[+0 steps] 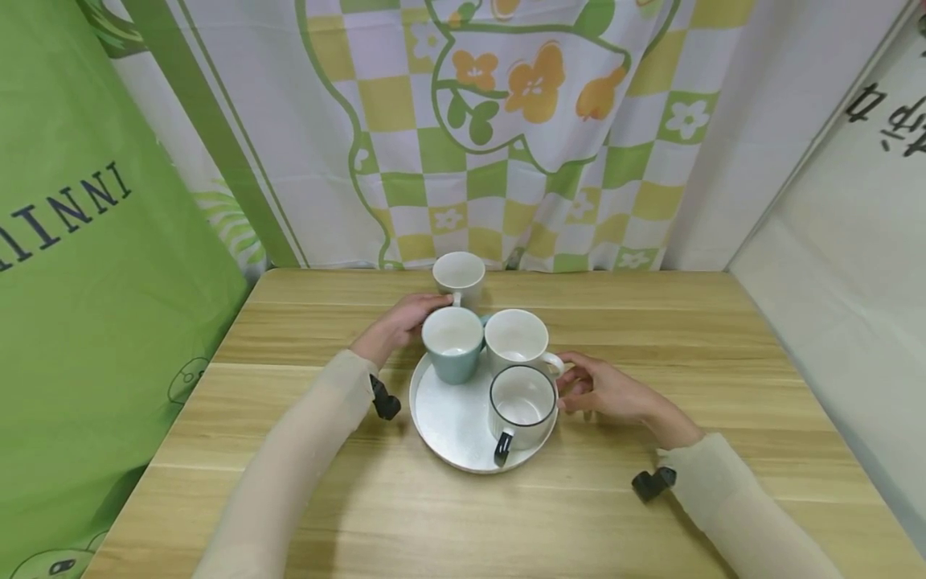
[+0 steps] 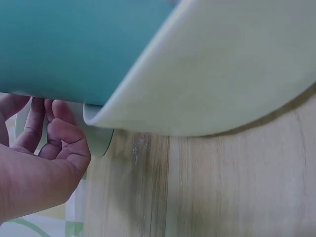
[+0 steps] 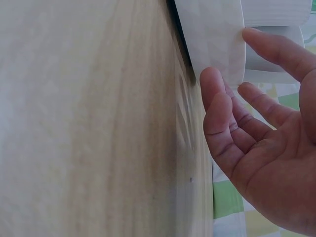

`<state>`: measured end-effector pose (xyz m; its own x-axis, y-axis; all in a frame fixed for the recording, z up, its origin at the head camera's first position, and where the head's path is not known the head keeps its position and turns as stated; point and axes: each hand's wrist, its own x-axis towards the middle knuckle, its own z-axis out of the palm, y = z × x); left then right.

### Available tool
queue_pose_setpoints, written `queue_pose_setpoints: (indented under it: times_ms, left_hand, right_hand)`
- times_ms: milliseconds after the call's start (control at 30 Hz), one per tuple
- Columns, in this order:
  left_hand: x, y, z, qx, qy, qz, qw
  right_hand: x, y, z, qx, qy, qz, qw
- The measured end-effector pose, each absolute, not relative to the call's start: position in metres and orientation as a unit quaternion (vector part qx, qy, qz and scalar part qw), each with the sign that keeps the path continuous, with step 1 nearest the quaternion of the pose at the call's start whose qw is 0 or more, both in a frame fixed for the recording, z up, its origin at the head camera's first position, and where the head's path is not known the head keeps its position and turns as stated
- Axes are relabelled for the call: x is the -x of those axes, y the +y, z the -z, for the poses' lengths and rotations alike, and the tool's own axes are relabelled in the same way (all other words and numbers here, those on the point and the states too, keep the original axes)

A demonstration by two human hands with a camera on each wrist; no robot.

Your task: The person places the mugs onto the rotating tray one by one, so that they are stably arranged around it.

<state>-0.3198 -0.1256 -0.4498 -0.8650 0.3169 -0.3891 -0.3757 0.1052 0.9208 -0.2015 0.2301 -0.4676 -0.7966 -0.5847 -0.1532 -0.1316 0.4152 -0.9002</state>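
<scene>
My left hand [image 1: 411, 315] reaches past the teal mug [image 1: 455, 363] and pinches the handle of a white mug [image 1: 466, 296] at the back. In the left wrist view its curled fingers [image 2: 69, 138] are partly hidden behind the teal mug. On the round white tray [image 1: 448, 434] stand the teal mug, another white mug [image 1: 515, 331] with its handle to the right, and a black-rimmed white mug [image 1: 526, 422]. Loosely bent, my right hand [image 1: 608, 390] lies at the tray's right side. In the right wrist view its fingertips are right at the tray's wall [image 3: 217, 44].
The tray stands on a wood-grain table [image 1: 615, 515]. A checked, flowered curtain [image 1: 506, 185] hangs along the back edge. Green cloth [image 1: 108, 322] lines the left side and a white sheet [image 1: 854, 265] the right.
</scene>
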Motion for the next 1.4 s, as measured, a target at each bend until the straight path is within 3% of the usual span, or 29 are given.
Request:
queue_pose_setpoints:
  times_ms: [433,1400]
  left_hand:
    - [0.323,-0.15,0.456,0.052,0.657,-0.715,0.233]
    - [0.322,-0.143,0.445,0.054,0.647,-0.715,0.26]
  right_hand:
    - [0.2,0.23,0.464,0.219,0.811,0.491,0.233]
    - [0.201,0.23,0.469,0.221,0.806,0.496,0.233]
